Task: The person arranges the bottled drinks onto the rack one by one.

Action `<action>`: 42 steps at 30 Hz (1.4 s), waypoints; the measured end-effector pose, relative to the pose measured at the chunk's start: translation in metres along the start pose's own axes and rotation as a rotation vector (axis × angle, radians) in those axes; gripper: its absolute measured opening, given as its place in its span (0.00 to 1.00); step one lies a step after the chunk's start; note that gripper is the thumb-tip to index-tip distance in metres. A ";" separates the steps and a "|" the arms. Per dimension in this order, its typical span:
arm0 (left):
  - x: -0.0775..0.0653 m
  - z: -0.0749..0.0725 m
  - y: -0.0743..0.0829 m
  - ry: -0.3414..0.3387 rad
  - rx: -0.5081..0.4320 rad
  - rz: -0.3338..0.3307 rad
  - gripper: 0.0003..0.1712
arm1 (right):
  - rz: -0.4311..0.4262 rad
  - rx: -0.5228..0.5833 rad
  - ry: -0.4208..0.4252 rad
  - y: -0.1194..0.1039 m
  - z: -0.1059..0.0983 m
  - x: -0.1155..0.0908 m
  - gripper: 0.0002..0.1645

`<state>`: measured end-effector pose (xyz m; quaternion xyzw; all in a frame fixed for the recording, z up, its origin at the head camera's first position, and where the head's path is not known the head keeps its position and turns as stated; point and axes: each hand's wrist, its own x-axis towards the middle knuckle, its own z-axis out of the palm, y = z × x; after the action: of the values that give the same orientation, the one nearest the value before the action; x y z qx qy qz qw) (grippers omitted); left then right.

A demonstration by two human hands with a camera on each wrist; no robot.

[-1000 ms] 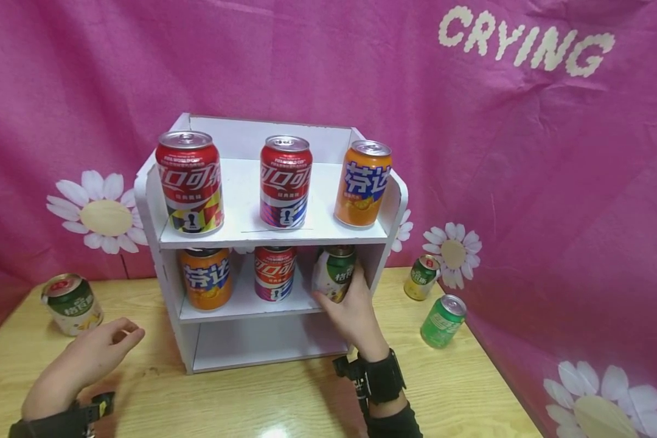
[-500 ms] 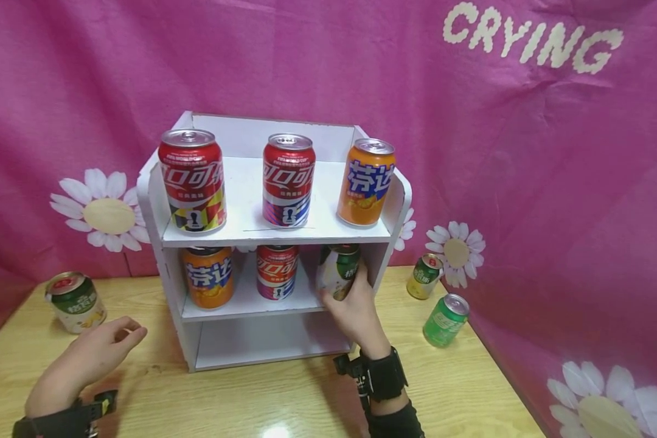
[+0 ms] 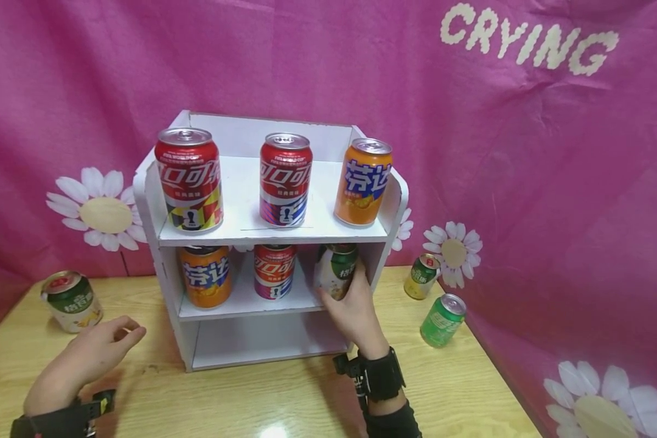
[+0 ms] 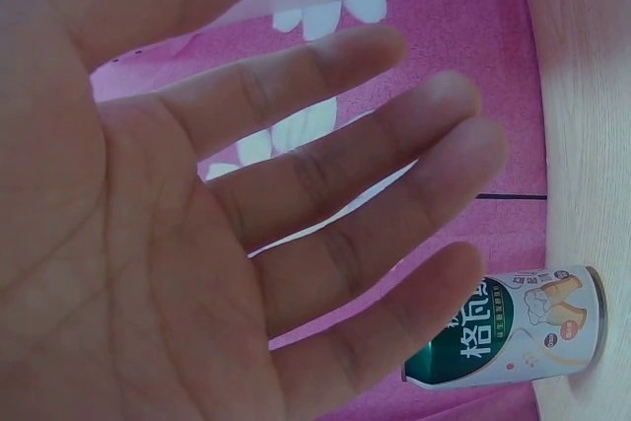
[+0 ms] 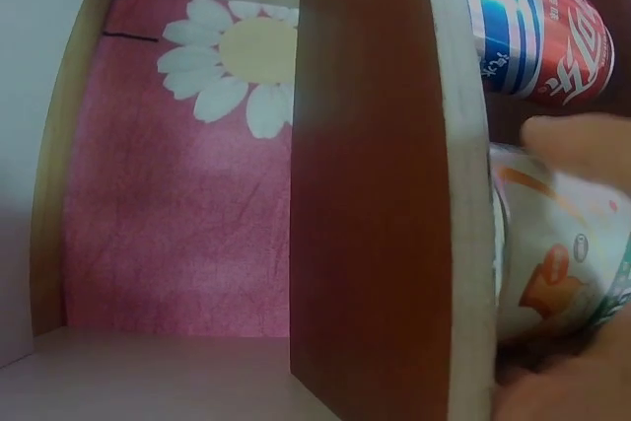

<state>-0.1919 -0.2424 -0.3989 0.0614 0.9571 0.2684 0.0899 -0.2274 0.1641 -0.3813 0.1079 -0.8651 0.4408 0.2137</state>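
My right hand [image 3: 356, 310] reaches into the right end of the middle shelf and grips a green-and-white drink can [image 3: 335, 272], thumb on its left side and fingers round its right. In the right wrist view, the white lower part of this can [image 5: 562, 253] stands at the shelf edge, between thumb and fingers. To its left are a red cola can [image 3: 274, 272] and an orange soda can [image 3: 205, 277]. My left hand [image 3: 95, 350] is held above the table with relaxed fingers, holding nothing. Another green-and-white can [image 3: 73, 302] stands just behind it.
The white three-tier shelf [image 3: 274, 340] stands on a wooden table [image 3: 208, 404]. On its top tier are two red cola cans [image 3: 190, 182] [image 3: 285, 182] and an orange soda can [image 3: 364, 182]. Right of the shelf stand a green can [image 3: 442, 320] and a green-and-yellow can [image 3: 422, 277].
The can in my right hand has turned slightly, its label shifting to the right. My left hand keeps its place.
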 end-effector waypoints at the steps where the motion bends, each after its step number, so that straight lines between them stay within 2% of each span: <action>1: 0.000 0.000 -0.001 0.000 0.002 0.006 0.29 | -0.001 0.005 -0.006 0.000 0.000 0.000 0.53; 8: 0.000 0.000 -0.001 -0.010 -0.010 -0.018 0.30 | 0.023 0.021 -0.028 -0.002 -0.001 -0.001 0.54; 20: 0.001 0.001 -0.002 -0.015 -0.015 -0.017 0.30 | 0.028 0.035 -0.044 0.000 0.002 -0.002 0.55; 42: 0.002 0.000 -0.002 -0.026 -0.007 -0.024 0.31 | 0.026 -0.001 -0.012 -0.003 0.004 -0.001 0.55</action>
<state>-0.1940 -0.2436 -0.4006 0.0533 0.9555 0.2700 0.1059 -0.2264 0.1592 -0.3821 0.0994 -0.8680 0.4423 0.2028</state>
